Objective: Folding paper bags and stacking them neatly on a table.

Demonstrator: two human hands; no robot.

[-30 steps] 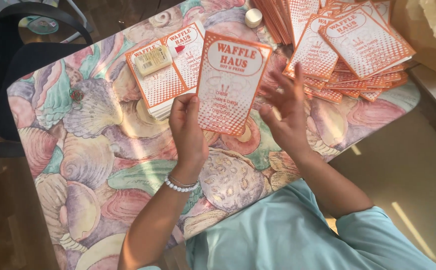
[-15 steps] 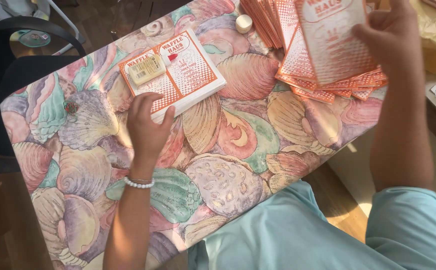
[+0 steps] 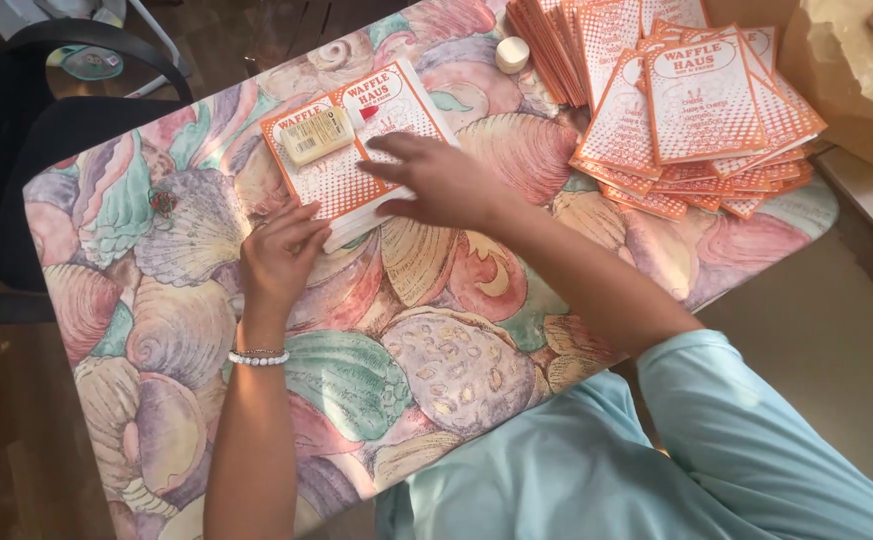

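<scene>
Both hands are now empty: the right hand (image 3: 436, 180), fingers spread, has returned from the big pile (image 3: 696, 110) to the small stack of orange leaflets (image 3: 356, 150), the left hand (image 3: 278, 252) steadying its corner.

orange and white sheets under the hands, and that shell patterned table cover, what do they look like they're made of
Stack of sheets: looks like thin printed paper or light card, matte; flat, crisp edges, no glare. Table cover: probably printed fabric or vinyl; it drapes over the table edge, finish unclear. Left hand and right hand rest on the stack.
</scene>
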